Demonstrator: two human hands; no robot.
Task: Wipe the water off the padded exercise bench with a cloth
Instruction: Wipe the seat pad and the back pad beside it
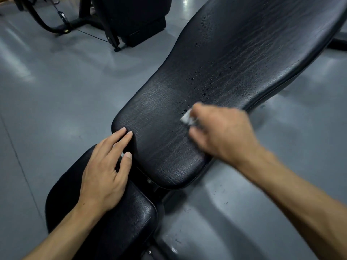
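The black padded bench back pad [234,59] runs from the middle of the view to the upper right. Water droplets [203,87] bead along its centre and left side. My right hand [221,132] grips a small white cloth [186,118] and holds it against the pad near its lower right edge; the hand is blurred. My left hand [107,166] rests flat with straight fingers on the seat pad [116,218], its fingertips touching the near end of the back pad.
Grey glossy floor [56,100] surrounds the bench. Another black machine with a frame and cable [120,17] stands at the upper left. A black frame bar [338,43] of the bench shows at the right edge.
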